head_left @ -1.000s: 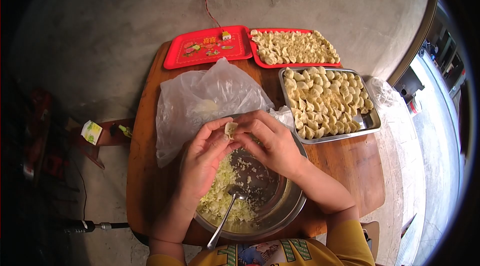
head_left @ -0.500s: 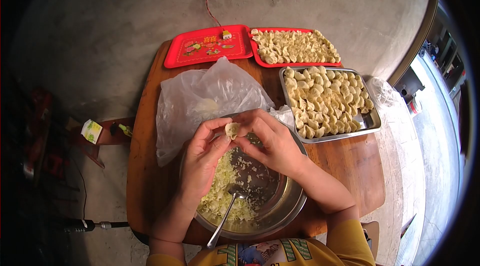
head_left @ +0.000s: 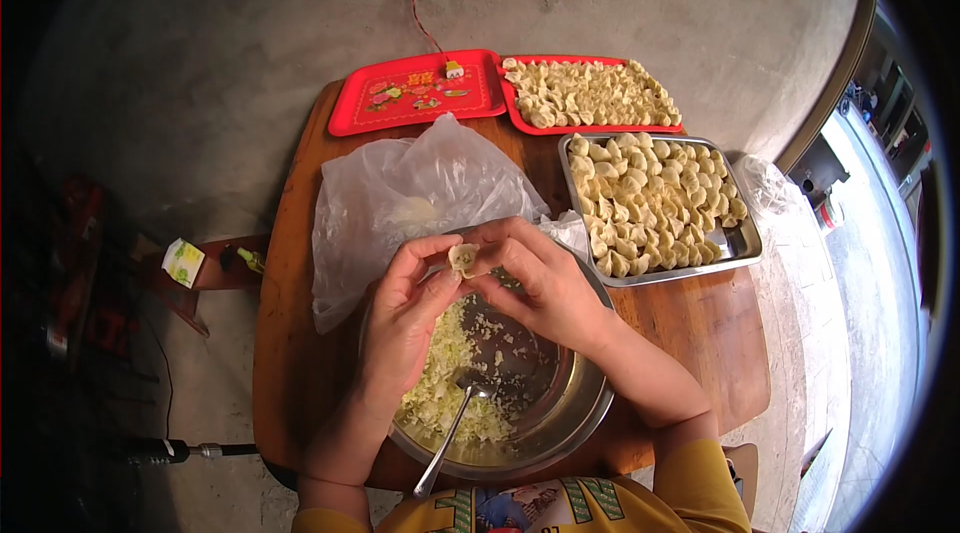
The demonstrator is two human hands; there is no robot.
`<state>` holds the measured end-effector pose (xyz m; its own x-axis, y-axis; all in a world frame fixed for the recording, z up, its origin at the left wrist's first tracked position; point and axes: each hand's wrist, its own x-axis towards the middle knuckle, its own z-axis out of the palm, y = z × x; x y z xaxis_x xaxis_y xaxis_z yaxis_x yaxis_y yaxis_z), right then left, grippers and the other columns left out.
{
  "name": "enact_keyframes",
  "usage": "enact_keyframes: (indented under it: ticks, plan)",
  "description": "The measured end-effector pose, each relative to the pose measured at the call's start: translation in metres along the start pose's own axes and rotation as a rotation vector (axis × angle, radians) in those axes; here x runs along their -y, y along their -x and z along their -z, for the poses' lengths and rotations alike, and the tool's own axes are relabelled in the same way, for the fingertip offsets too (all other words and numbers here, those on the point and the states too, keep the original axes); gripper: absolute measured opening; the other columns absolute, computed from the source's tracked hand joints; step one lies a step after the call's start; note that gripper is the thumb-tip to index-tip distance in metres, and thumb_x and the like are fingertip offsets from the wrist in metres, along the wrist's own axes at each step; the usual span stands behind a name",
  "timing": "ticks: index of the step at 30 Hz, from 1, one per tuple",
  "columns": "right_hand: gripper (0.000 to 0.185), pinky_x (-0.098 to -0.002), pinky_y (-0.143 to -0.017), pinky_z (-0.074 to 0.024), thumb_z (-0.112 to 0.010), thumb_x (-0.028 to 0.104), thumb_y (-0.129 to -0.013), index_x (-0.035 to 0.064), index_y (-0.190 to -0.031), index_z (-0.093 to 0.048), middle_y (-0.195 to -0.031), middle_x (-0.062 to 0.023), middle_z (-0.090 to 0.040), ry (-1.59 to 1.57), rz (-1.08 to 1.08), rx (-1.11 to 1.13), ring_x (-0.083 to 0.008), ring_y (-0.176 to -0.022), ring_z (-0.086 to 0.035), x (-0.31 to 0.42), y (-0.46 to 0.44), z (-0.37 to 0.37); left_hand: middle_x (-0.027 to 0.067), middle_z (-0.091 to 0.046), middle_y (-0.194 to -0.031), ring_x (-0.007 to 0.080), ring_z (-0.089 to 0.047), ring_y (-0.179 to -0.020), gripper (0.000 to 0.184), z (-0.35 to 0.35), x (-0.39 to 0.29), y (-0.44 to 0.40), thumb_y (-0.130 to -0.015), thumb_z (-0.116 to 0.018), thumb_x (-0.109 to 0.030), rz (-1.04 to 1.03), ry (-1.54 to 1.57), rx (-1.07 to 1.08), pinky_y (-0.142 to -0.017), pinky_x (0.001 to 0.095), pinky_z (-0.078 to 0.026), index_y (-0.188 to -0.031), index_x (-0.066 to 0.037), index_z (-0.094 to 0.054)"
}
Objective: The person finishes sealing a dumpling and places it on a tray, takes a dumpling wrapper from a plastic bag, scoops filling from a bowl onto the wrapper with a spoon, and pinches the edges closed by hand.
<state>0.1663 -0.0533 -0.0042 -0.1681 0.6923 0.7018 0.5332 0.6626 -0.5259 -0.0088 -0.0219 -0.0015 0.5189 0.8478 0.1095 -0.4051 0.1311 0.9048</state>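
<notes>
Between my two hands, over the far side of a metal bowl (head_left: pixel 575 413), is a small pale dumpling (head_left: pixel 463 259). My left hand (head_left: pixel 405 308) holds it from the left with thumb and fingers. From the right, my right hand (head_left: pixel 535 283) pinches its edge; the fingertips partly hide the dough. Chopped pale-green filling (head_left: pixel 440 388) lies mostly in the left half of the bowl. A metal spoon (head_left: pixel 447 438) rests in it, its handle leaning over the near rim.
Rows of dumplings fill a metal tray (head_left: pixel 745 251) at right and a red tray (head_left: pixel 515 121) behind it. Another red tray (head_left: pixel 345 113) bears a yellow-white plug (head_left: pixel 454 70). A crumpled plastic bag (head_left: pixel 350 203) lies behind the bowl on the wooden table (head_left: pixel 280 363).
The fingers have shifted slightly around the dumpling, whose opening looks a little different. Both hands stay over the bowl; the spoon and trays have not moved.
</notes>
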Motion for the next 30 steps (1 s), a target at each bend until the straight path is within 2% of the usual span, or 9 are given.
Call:
enact_keyframes:
  ticks: [15,17,19,21,30]
  plan:
    - [0.023,-0.0384,-0.070,-0.0551,-0.067,0.001,-0.080,0.0042,-0.097,-0.052,-0.103,-0.0117,-0.060,0.038,0.028,-0.002,-0.0327,-0.087,-0.064,-0.0023,-0.0004,0.0009,0.0087,-0.056,-0.118,0.0161,-0.055,-0.110,0.030,0.0019,0.0017,0.0002,-0.095,-0.053,-0.003,-0.013,-0.059,0.016,-0.100,0.0337,-0.044,-0.124,-0.002,-0.049]
    - [0.023,-0.0381,-0.068,-0.0551,-0.067,0.001,-0.080,0.0041,-0.097,-0.052,-0.102,-0.0116,-0.060,0.063,0.043,0.000,-0.0323,-0.085,-0.064,-0.0027,-0.0002,0.0009,0.0062,-0.055,-0.118,0.0116,-0.055,-0.107,0.031,0.0028,0.0030,0.0002,-0.093,-0.058,-0.003,-0.044,-0.132,0.015,-0.094,0.0276,-0.045,-0.123,-0.003,-0.051]
    - [0.023,-0.0379,-0.067,-0.0551,-0.067,0.002,-0.080,0.0040,-0.097,-0.051,-0.101,-0.0114,-0.060,0.087,0.057,0.000,-0.0318,-0.084,-0.065,-0.0025,0.0016,0.0007,0.0056,-0.055,-0.118,0.0107,-0.055,-0.106,0.031,0.0032,0.0026,0.0012,-0.092,-0.059,-0.002,-0.049,-0.167,0.013,-0.092,0.0258,-0.045,-0.122,-0.003,-0.051]
    - [0.026,-0.0343,-0.079,-0.0546,-0.069,-0.002,-0.080,0.0045,-0.100,-0.055,-0.109,-0.0128,-0.062,0.088,-0.024,0.069,-0.0293,-0.097,-0.065,-0.0018,0.0049,0.0010,0.0050,-0.054,-0.117,0.0098,-0.055,-0.105,0.032,0.0033,0.0030,0.0016,-0.092,-0.060,-0.001,-0.055,-0.202,0.011,-0.091,0.0241,-0.045,-0.122,-0.003,-0.051]
    - [0.024,-0.0345,-0.077,-0.0541,-0.069,-0.002,-0.080,0.0035,-0.100,-0.055,-0.105,-0.0129,-0.062,0.042,-0.032,0.046,-0.0297,-0.094,-0.065,-0.0033,0.0061,-0.0019,0.0031,-0.058,-0.107,0.0069,-0.057,-0.096,0.025,0.0041,0.0073,0.0012,-0.093,-0.059,-0.001,-0.145,-0.284,-0.005,-0.085,0.0216,-0.047,-0.117,-0.001,-0.052]
